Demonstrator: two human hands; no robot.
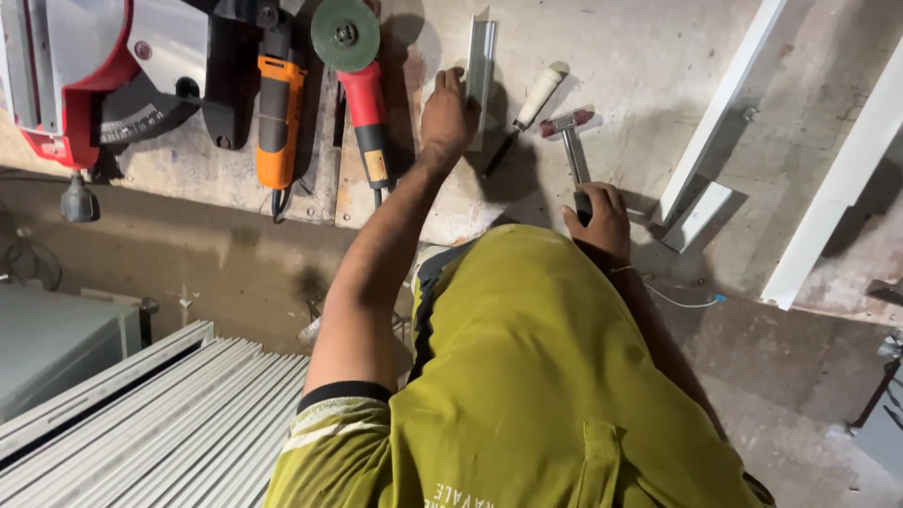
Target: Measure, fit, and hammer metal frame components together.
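A short metal profile (480, 80) is pinned flat to the workbench (640, 56) by the pressed left hand (445, 118), while a hammer (571, 141) is gripped by its handle in the closed right hand (597, 221), so it is steadied.

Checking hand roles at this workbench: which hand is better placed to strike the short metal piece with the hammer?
The right hand, probably: it already grips the hammer by its handle, head lying near the short metal piece. The left hand rests flat against that piece, steadying it, and holds no tool.
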